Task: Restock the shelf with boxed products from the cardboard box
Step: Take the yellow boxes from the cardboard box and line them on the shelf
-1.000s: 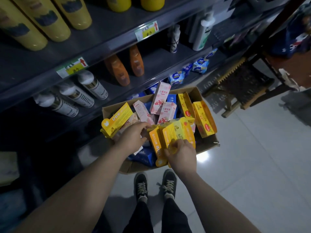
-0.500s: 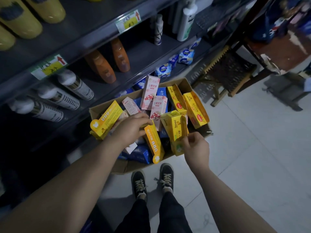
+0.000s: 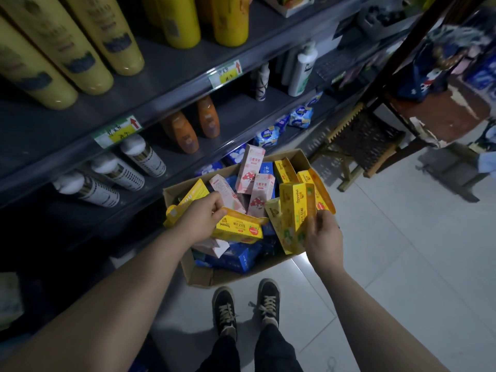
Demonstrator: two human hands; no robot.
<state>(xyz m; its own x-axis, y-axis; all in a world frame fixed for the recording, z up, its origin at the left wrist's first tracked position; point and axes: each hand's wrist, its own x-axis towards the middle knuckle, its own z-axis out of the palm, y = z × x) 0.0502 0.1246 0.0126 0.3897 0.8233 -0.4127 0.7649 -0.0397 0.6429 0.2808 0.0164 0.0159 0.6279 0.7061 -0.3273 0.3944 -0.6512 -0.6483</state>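
Note:
A cardboard box (image 3: 212, 276) stands on the floor in front of my shoes, filled with several yellow, pink and blue boxed products. My left hand (image 3: 200, 218) grips a long yellow box (image 3: 237, 229) lying across, lifted above the others. My right hand (image 3: 323, 236) holds upright yellow boxes (image 3: 295, 218) at their right edge, over the carton's right side. Pink mushroom-print boxes (image 3: 256, 196) stand behind them. The dark shelf (image 3: 171, 76) rises to the left and ahead.
Yellow bottles (image 3: 80, 49) fill the upper shelf, with white cans (image 3: 118, 173) and orange bottles (image 3: 188, 130) below and blue packets (image 3: 302, 116) lower right. A wooden stool (image 3: 359, 146) stands right of the carton. My shoes (image 3: 247, 307) are on pale floor tiles.
My left hand has turned its yellow box level and raised it. My right hand has lifted the upright yellow boxes higher and to the right. The view has tilted upward, showing more shelf.

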